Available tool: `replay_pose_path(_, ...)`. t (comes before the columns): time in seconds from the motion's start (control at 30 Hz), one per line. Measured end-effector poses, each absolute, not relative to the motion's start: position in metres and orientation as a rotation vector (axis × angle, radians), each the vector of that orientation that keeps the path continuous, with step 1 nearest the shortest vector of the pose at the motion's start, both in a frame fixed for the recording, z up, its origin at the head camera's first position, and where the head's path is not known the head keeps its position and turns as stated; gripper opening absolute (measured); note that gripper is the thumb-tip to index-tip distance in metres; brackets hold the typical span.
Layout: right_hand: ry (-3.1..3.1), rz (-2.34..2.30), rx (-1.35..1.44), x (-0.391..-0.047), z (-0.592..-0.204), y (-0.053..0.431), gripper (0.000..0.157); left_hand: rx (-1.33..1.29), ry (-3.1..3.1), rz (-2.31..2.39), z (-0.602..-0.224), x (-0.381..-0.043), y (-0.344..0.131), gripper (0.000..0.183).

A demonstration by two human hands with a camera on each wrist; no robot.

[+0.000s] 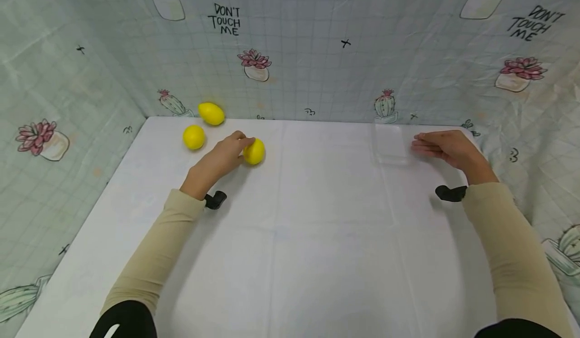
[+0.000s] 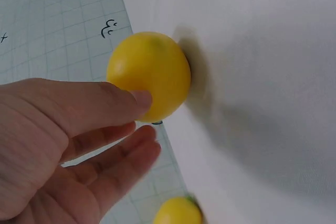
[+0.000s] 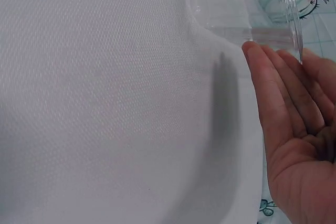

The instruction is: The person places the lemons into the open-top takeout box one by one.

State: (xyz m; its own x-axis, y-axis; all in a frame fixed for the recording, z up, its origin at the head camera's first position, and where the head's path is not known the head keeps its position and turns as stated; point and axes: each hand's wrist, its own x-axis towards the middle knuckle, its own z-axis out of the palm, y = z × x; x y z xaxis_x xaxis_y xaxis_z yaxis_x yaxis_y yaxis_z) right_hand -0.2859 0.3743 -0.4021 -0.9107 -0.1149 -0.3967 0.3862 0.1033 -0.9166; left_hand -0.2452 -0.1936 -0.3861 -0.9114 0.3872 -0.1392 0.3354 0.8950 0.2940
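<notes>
Held lemon: a smooth, rounded yellow lemon (image 1: 254,151) is sitting in the left hand's fingers, low over the tabletop (image 1: 335,202); whether it is touching is unclear.
Left hand: the left hand (image 1: 217,161) is pinching it between thumb and fingertips, the lower fingers standing apart from it.
Slip risk: curved skin and a grip on one side are likely making a squirt-out or roll possible.
Spare lemons: a round yellow lemon (image 1: 194,137) and an oval yellow lemon (image 1: 211,113) are lying near the left wrist; a backward brush could be setting them rolling.
Box: a clear, rectangular plastic box (image 1: 391,144) is standing far right; see-through walls are making its rim easy to misjudge and knock.
Right hand: the right hand (image 1: 446,149) is extending straight fingers beside it; contact is unclear, but a nudge could be shifting it.
</notes>
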Motion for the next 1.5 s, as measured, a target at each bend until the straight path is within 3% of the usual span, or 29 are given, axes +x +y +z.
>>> replay_pose_path(0.27, 1.983, -1.888, 0.182, -0.287, -0.409, 0.375, 0.019, 0.655, 2.962, 0.333, -0.384, -0.248, -0.193, 0.042)
replay_pose_path(0.47, 2.014, -1.831, 0.115, -0.289, -0.414, 0.372, 0.060, 0.661, 2.903, 0.425, -0.384, -0.246, -0.194, 0.041)
replay_pose_path(0.53, 2.009, -1.827, 0.091, -0.289, -0.415, 0.370, 0.067, 0.663, 2.892, 0.430, -0.384, -0.245, -0.194, 0.043)
replay_pose_path(0.73, 1.974, -1.871, 0.077, -0.289, -0.417, 0.366, 0.066, 0.679, 2.853, 0.387, -0.385, -0.238, -0.199, 0.062)
replay_pose_path(1.27, 1.851, -1.901, 0.092, -0.284, -0.419, 0.365, 0.068, 0.711, 2.861, 0.291, -0.388, -0.236, -0.198, 0.051)
replay_pose_path(1.5, 1.822, -1.909, 0.161, -0.282, -0.419, 0.361, 0.068, 0.750, 2.905, 0.417, -0.393, -0.235, -0.192, 0.060)
